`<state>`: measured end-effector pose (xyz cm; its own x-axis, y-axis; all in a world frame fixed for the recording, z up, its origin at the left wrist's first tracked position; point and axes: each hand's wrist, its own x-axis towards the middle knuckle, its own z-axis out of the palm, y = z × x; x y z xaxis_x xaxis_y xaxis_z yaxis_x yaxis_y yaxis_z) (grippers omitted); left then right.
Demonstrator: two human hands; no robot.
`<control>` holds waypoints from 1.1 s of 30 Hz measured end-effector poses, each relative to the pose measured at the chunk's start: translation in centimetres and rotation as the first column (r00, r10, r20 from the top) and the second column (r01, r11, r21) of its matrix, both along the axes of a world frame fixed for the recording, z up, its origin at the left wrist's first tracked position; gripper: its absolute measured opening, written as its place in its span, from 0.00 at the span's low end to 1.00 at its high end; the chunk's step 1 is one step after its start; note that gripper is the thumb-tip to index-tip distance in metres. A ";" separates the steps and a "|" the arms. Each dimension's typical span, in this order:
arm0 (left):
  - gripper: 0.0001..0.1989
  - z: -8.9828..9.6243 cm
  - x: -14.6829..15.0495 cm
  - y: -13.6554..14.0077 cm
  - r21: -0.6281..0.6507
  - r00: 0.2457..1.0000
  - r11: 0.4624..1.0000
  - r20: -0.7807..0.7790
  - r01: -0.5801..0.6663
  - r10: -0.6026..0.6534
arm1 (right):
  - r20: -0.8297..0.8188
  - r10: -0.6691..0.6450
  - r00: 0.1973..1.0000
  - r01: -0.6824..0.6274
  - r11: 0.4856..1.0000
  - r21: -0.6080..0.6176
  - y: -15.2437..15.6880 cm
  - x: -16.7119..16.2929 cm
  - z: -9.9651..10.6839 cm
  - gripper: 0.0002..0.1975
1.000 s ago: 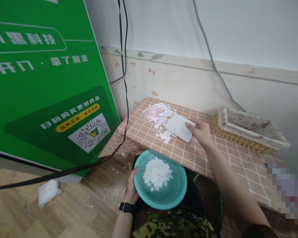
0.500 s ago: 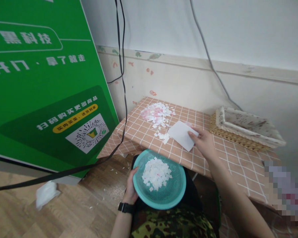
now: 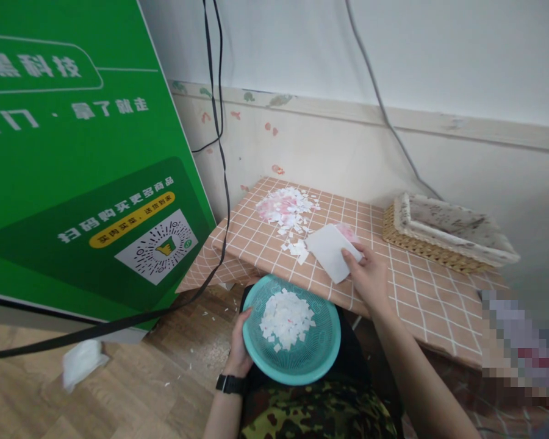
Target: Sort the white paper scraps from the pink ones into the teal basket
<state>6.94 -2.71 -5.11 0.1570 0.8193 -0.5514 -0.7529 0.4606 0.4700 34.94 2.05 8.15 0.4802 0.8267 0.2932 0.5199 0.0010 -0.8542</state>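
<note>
My left hand (image 3: 241, 346) grips the left rim of a round teal plastic colander (image 3: 297, 373), which sits by my lap just below the table's front edge. Small white paper pieces (image 3: 287, 320) lie heaped inside it. Above the table, my right hand (image 3: 368, 273) pinches a flat white card (image 3: 333, 251) by its right side. Left of the card, loose paper scraps (image 3: 297, 247) trail back to a larger pile of white and pink paper bits (image 3: 286, 206). A pinkish patch (image 3: 348, 232) shows behind the card; what it is I cannot tell.
A wicker basket with a cloth lining (image 3: 443, 238) stands on the checked tablecloth (image 3: 421, 292) at the right. Black cables (image 3: 224, 183) hang before a green panel (image 3: 73, 183) at the left. A white plastic bag (image 3: 83, 363) lies on the floor.
My right hand has drawn the white card slightly toward me, exposing more of the pink patch behind it. The left hand still holds the colander. The whole view has shifted a little.
</note>
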 end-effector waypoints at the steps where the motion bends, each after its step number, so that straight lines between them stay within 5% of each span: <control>1: 0.11 0.0 0.0 0.0 -0.005 1.000 1.000 0.001 0.001 -0.001 | -0.038 -0.017 0.999 0.017 1.000 0.012 0.0 0.1 0.2 0.26; 5: 0.13 0.3 0.0 0.0 -0.021 1.000 1.000 0.013 0.021 -0.021 | -0.103 -0.094 0.990 0.099 0.994 0.049 -0.5 1.1 1.0 0.26; 12: 0.11 0.1 0.0 0.1 -0.032 1.000 0.999 0.024 0.007 -0.007 | 0.067 -0.093 0.993 0.096 0.994 -0.047 -1.6 0.4 1.0 0.24; 18: 0.10 0.2 0.0 0.1 -0.068 1.000 0.998 -0.009 -0.005 0.005 | 0.165 -0.209 0.964 0.210 0.978 0.011 -2.2 1.3 1.1 0.24; 33: 0.11 1.2 0.7 0.0 -0.071 0.997 0.995 -0.038 0.067 -0.070 | 0.169 -0.078 0.982 0.089 0.994 -0.057 -2.3 0.7 0.8 0.23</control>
<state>7.62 -2.70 -3.89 0.1877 0.7670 -0.6135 -0.6995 0.5429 0.4648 35.65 -0.23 9.00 0.4970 0.8053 0.3231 0.6509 -0.0999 -0.7525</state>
